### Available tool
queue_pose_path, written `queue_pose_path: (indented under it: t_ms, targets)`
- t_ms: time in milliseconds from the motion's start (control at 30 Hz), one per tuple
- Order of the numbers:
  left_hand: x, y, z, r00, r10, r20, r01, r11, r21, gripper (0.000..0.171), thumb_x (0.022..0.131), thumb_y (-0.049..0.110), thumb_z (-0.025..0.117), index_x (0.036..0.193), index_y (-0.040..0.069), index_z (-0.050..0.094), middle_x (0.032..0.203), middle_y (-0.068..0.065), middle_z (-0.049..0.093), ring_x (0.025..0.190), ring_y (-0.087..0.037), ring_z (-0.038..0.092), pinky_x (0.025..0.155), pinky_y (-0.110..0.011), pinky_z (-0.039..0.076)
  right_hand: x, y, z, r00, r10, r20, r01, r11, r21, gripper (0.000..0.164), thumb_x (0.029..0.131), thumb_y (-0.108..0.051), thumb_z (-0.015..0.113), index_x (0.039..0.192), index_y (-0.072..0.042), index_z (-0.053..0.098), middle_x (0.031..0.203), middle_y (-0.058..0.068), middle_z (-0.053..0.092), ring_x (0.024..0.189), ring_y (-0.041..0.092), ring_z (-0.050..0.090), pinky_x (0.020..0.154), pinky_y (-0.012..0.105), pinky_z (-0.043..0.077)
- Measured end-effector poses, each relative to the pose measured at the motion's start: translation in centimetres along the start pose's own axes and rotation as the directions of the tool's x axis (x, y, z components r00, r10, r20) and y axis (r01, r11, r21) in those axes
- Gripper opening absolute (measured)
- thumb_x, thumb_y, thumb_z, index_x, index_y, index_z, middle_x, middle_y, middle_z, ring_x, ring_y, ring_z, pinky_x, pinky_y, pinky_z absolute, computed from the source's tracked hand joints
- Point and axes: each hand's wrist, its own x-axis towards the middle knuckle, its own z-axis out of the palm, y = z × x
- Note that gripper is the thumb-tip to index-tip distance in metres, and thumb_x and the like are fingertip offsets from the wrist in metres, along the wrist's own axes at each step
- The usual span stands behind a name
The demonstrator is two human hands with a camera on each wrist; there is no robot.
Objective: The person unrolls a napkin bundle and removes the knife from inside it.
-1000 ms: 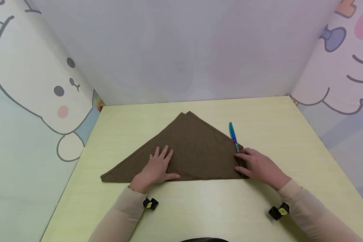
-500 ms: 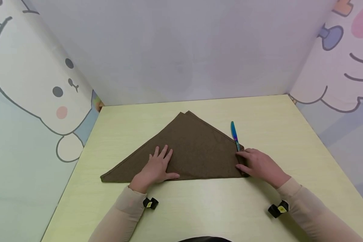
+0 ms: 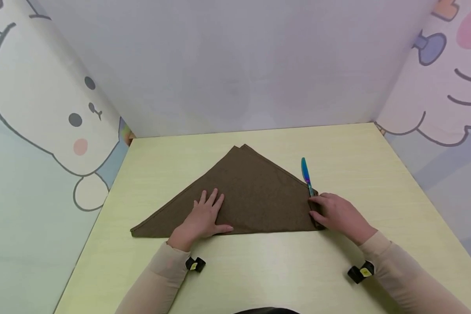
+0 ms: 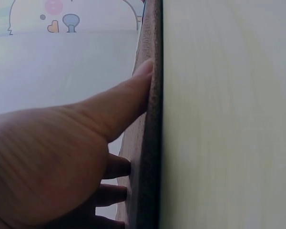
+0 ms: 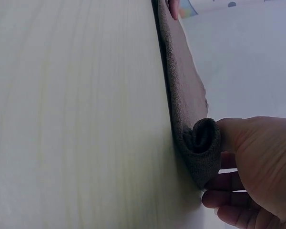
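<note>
A brown cloth (image 3: 259, 192) lies folded into a triangle, its long edge toward the person. My left hand (image 3: 200, 220) rests flat on its left part, fingers spread, with the thumb along the near edge. At the right corner my right hand (image 3: 341, 218) grips the cloth's rolled end (image 5: 204, 138), thumb on the near side and fingers around the outside. A table knife (image 3: 305, 169) with a shiny blue-purple finish sticks out beyond the cloth's far edge at that roll. Its lower part is hidden by the cloth and the right fingers.
The pale wooden table (image 3: 259, 270) reaches to a plain whitish back wall (image 3: 239, 69). Side panels with cartoon animals (image 3: 78, 131) stand left and right. A black rounded object (image 3: 267, 310) shows at the bottom edge.
My right hand, the rolled end and the knife have shifted slightly to the right. The left hand stays in place on the cloth.
</note>
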Motion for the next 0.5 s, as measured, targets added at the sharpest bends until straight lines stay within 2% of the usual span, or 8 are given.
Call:
queue_pose_path:
  t_ms: [200, 300, 500]
  targets:
    - [0.04, -0.31, 0.26, 1.000, 0.000, -0.013, 0.000, 1.000, 0.004, 0.104, 0.078, 0.068, 0.063, 0.153, 0.008, 0.024, 0.159, -0.019, 0.012, 0.141, -0.050, 0.007, 0.102, -0.067, 0.026, -0.03, 0.02, 0.11, 1.000, 0.009, -0.001, -0.009, 1.000, 0.008, 0.036, 0.077, -0.018, 0.080, 0.107, 0.001, 0.070, 0.090, 0.008, 0.065, 0.077, 0.020, 0.061, 0.067, 0.039, 0.052]
    - [0.02, -0.33, 0.29, 1.000, -0.004, 0.008, 0.004, 1.000, 0.005, 0.104, 0.079, 0.069, 0.062, 0.154, 0.009, 0.022, 0.159, -0.018, 0.010, 0.141, -0.049, 0.005, 0.103, -0.067, 0.025, -0.13, 0.13, 0.05, 1.000, 0.018, 0.019, -0.018, 1.000, 0.016, 0.038, 0.079, -0.021, 0.079, 0.109, 0.000, 0.069, 0.093, 0.008, 0.065, 0.080, 0.020, 0.062, 0.069, 0.039, 0.052]
    - [-0.03, -0.08, 0.06, 1.000, -0.002, 0.001, 0.002, 1.000, 0.003, 0.103, 0.079, 0.068, 0.062, 0.153, 0.008, 0.023, 0.158, -0.019, 0.011, 0.141, -0.050, 0.006, 0.102, -0.068, 0.025, -0.29, 0.27, -0.22, 0.999, 0.027, 0.022, -0.028, 0.999, 0.030, 0.038, 0.080, -0.023, 0.078, 0.111, -0.002, 0.070, 0.093, 0.006, 0.064, 0.078, 0.016, 0.059, 0.067, 0.038, 0.051]
